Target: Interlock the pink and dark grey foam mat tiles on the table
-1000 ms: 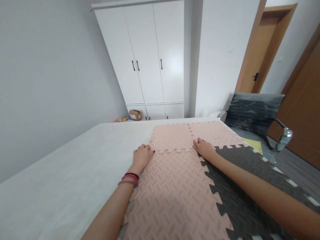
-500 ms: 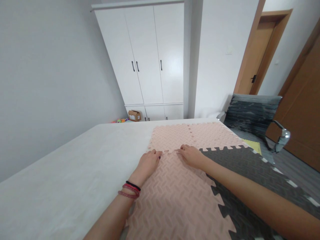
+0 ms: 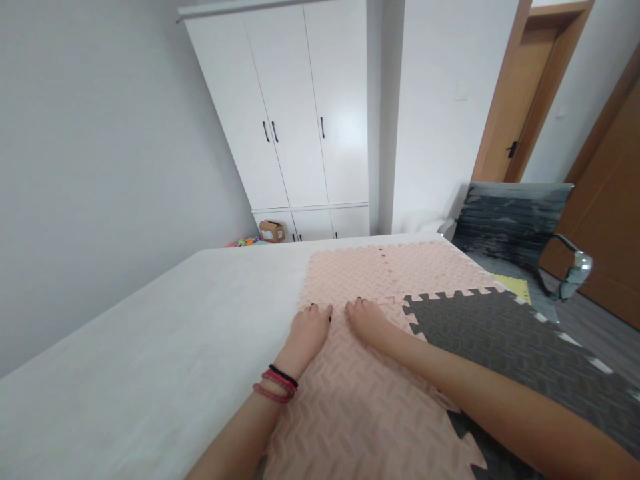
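A pale pink foam mat tile with a woven-pattern surface lies in front of me, its jigsaw edge along the lighter pink far tile. My left hand rests on the seam at the tile's far left corner, fingers pressing down and thumb held apart. A short way to the right, my right hand presses its fingertips on the same seam. Its fingers are bent, and neither hand grips a tile. The dark grey foam tile borders the pink one on the right, partly behind my right forearm.
The mats lie on a broad white surface. Beyond it stand a white wardrobe and a cardboard box. An office chair is at the right, near a yellow item and a wooden door.
My right hand has come closer to my left along the seam. The tile teeth between the hands showed a gap earlier and now sit flatter together. The view has shifted slightly.
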Tool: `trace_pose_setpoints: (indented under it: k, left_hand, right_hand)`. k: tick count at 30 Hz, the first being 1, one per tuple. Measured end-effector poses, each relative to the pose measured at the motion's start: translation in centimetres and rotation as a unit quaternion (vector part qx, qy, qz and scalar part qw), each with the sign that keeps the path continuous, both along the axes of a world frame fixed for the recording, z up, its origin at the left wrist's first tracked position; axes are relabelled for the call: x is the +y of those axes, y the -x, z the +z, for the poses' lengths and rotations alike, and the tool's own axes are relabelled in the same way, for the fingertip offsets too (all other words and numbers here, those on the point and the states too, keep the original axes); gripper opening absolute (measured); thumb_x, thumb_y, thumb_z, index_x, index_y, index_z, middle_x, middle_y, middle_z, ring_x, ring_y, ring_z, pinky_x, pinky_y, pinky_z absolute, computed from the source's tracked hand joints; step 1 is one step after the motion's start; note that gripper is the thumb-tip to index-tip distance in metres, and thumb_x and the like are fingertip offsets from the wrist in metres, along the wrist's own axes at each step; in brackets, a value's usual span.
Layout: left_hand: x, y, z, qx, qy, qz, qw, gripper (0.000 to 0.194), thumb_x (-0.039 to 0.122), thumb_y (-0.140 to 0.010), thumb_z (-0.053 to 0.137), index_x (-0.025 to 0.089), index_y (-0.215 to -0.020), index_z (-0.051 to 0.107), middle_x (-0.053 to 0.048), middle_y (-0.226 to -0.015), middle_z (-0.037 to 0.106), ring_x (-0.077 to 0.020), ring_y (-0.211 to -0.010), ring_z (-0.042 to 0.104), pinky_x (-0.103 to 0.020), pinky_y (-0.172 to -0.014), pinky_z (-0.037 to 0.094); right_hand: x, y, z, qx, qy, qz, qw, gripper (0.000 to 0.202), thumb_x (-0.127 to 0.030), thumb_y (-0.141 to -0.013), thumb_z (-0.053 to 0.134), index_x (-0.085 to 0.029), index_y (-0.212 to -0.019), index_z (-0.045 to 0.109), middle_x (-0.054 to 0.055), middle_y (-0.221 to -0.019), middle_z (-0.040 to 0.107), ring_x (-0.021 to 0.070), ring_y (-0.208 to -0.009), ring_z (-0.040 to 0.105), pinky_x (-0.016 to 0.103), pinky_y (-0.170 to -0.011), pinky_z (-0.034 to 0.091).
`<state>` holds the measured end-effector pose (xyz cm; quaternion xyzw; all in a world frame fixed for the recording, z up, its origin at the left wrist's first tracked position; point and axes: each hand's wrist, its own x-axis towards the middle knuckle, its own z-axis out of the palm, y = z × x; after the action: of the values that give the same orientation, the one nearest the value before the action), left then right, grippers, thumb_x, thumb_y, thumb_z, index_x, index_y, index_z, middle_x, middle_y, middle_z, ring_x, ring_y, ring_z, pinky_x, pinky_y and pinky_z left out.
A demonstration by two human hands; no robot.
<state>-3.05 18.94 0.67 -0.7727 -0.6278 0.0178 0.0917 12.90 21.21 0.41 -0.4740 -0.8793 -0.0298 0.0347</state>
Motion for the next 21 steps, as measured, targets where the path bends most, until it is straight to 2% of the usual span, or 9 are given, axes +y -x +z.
trace_pose_setpoints:
  k: [3, 6, 8, 11, 13, 15, 18, 21]
  left_hand:
    - [-0.2, 0.1, 0.0, -0.001, -0.001, -0.004, 1.000, 0.037, 0.025, -0.094, 0.035, 0.022, -0.127, 0.050, -0.015, -0.105, 0.062, -0.0259, -0.097, 0.061, -0.038, -0.079, 0.048]
    - [-0.5, 0.1, 0.0, -0.006, -0.004, -0.008, 1.000, 0.040, 0.026, -0.094, 0.035, 0.021, -0.132, 0.046, -0.017, -0.111, 0.060, -0.0267, -0.105, 0.059, -0.039, -0.083, 0.048]
    - [-0.6, 0.2, 0.0, -0.010, -0.005, -0.011, 1.000, 0.042, 0.026, -0.094, 0.035, 0.020, -0.134, 0.045, -0.018, -0.115, 0.059, -0.0273, -0.107, 0.058, -0.039, -0.084, 0.048]
    - [-0.6, 0.3, 0.1, -0.013, -0.002, -0.016, 1.000, 0.041, 0.027, -0.094, 0.033, 0.020, -0.133, 0.047, -0.017, -0.115, 0.060, -0.0272, -0.105, 0.059, -0.040, -0.085, 0.048]
    - [-0.6, 0.5, 0.3, -0.014, -0.001, -0.018, 1.000, 0.041, 0.027, -0.094, 0.032, 0.020, -0.132, 0.048, -0.017, -0.114, 0.060, -0.0270, -0.105, 0.060, -0.040, -0.085, 0.048]
    - [-0.6, 0.6, 0.4, -0.015, 0.000, -0.020, 1.000, 0.042, 0.027, -0.094, 0.032, 0.020, -0.133, 0.047, -0.017, -0.115, 0.060, -0.0268, -0.106, 0.060, -0.040, -0.086, 0.047]
    - [-0.5, 0.7, 0.4, -0.016, 0.003, -0.021, 1.000, 0.042, 0.027, -0.095, 0.031, 0.021, -0.133, 0.047, -0.016, -0.114, 0.061, -0.0258, -0.105, 0.060, -0.040, -0.087, 0.046]
    - [-0.5, 0.6, 0.4, -0.018, 0.005, -0.016, 1.000, 0.042, 0.027, -0.094, 0.032, 0.021, -0.133, 0.047, -0.015, -0.112, 0.061, -0.0254, -0.105, 0.059, -0.039, -0.088, 0.045]
  right_hand:
    - [1.1, -1.3, 0.5, 0.025, 0.016, 0.016, 0.999, 0.032, -0.008, -0.084, 0.041, -0.009, -0.109, 0.059, 0.018, -0.100, 0.066, 0.0235, -0.095, 0.063, 0.034, -0.083, 0.047]
    - [3.4, -4.4, 1.0, 0.053, 0.034, 0.039, 0.997, 0.041, -0.012, -0.084, 0.042, -0.014, -0.122, 0.056, 0.011, -0.113, 0.065, 0.0188, -0.105, 0.060, 0.029, -0.091, 0.044]
    - [5.5, -7.0, 1.4, 0.067, 0.035, 0.038, 0.996, 0.044, -0.014, -0.086, 0.039, -0.014, -0.128, 0.052, 0.010, -0.127, 0.058, 0.0154, -0.116, 0.054, 0.026, -0.098, 0.041]
    - [8.5, -10.7, 1.4, 0.069, 0.015, 0.007, 0.997, 0.047, -0.019, -0.088, 0.039, -0.010, -0.134, 0.047, 0.013, -0.141, 0.044, 0.0191, -0.129, 0.042, 0.031, -0.107, 0.033]
    - [10.0, -12.4, 0.9, 0.059, 0.005, -0.014, 0.998, 0.049, -0.021, -0.089, 0.040, -0.009, -0.135, 0.044, 0.016, -0.142, 0.041, 0.0224, -0.130, 0.041, 0.036, -0.108, 0.033]
    - [10.7, -13.4, 0.0, 0.045, 0.003, -0.022, 0.999, 0.046, -0.022, -0.090, 0.039, -0.010, -0.133, 0.047, 0.015, -0.138, 0.046, 0.0223, -0.126, 0.045, 0.037, -0.105, 0.036]
    - [10.7, -13.9, -1.6, 0.026, -0.004, -0.014, 1.000, 0.042, -0.021, -0.092, 0.035, -0.012, -0.131, 0.049, 0.015, -0.133, 0.052, 0.0202, -0.122, 0.050, 0.035, -0.102, 0.039]
    - [10.2, -13.9, -2.6, 0.016, -0.030, -0.004, 0.999, 0.043, -0.021, -0.095, 0.030, -0.009, -0.133, 0.045, 0.018, -0.135, 0.049, 0.0212, -0.126, 0.045, 0.040, -0.103, 0.037]
